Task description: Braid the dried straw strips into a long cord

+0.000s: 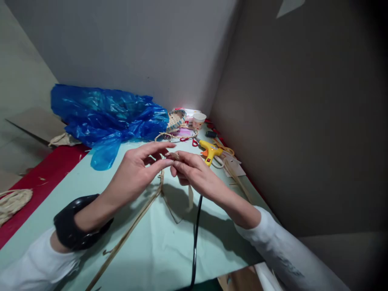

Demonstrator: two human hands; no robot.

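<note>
Above the table, my left hand (135,169) and my right hand (195,169) meet with their fingertips almost together. Between them is a small coil of pale plant fibre (173,156), partly hidden by the fingers. My right thumb and fingers are closed on it. My left thumb and fingertips pinch at its near side. A long tan fibre strand (130,230) hangs below my left hand and runs toward the lower left. Under my right hand dangles a flat pale strip (190,198). A dark wrist device (72,222) is on my left wrist.
A yellow glue gun (210,150) lies beyond my right hand, near red-handled scissors (195,142) and a paper cup (199,120). A blue plastic bag (106,115) and woven basket (176,120) stand behind. A black cord (196,242) crosses the pale green cloth (169,258). Coiled fibre (13,204) sits far left.
</note>
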